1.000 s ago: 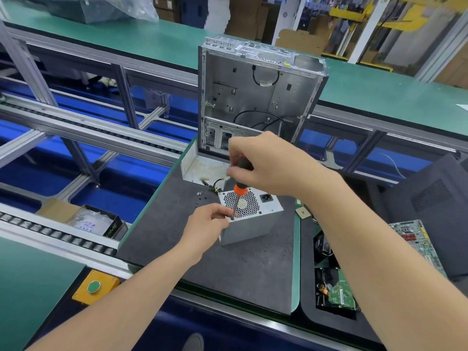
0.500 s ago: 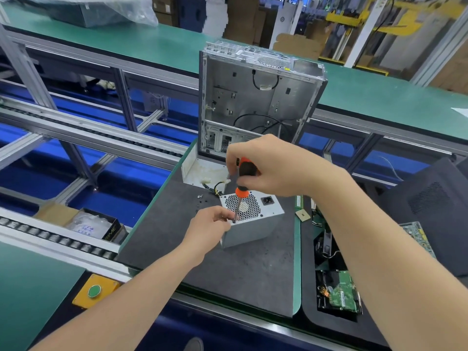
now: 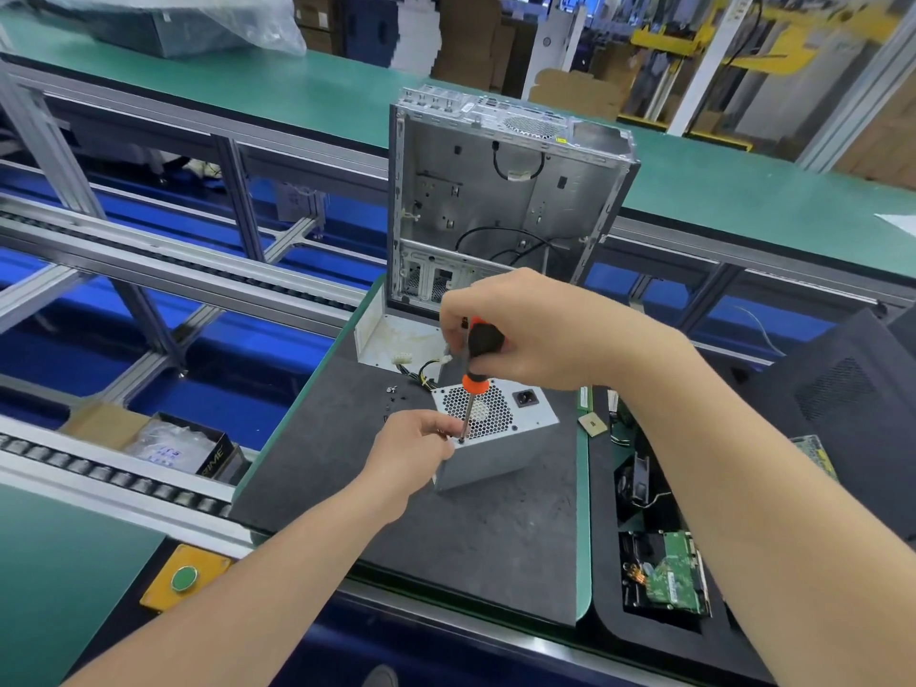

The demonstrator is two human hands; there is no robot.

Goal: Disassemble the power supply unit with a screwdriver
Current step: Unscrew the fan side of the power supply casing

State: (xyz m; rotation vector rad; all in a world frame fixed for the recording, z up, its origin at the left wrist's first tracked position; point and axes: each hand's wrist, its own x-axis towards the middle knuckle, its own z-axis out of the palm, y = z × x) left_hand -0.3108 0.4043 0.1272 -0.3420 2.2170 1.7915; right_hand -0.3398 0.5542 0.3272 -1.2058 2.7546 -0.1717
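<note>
Grey metal: the power supply unit (image 3: 495, 461) sits on the dark mat (image 3: 421, 538) with its fan grille facing up, one corner turned toward me, directly under both my hands
Left hand: my left hand (image 3: 411, 451) grips the unit's near-left corner, fingers curled over the top edge, fingertips just beside the screwdriver shaft
Right hand: my right hand (image 3: 525, 329) is wrapped round the black-and-orange handle of the screwdriver (image 3: 476, 381), above the unit
Screwdriver: the shaft stands almost upright, tip down at the near-left corner of the grille face; whether it is seated in a screw I cannot tell
Edges: the unit lies in the far half of the mat, nearer the right edge than the left; the computer case (image 3: 505, 205) stands upright and open just behind it, and a black tray (image 3: 607, 562) of parts lies just past the mat's right edge
Open room: bare mat stretches toward me and to the left of the unit
Cables: a yellow-and-black cable bundle (image 3: 426, 371) runs from the unit's far side toward the case
Count: one unit, one screwdriver, two hands, one case, one tray; a few loose screws (image 3: 391, 390) lie on the mat left of the unit, too small to number surely
</note>
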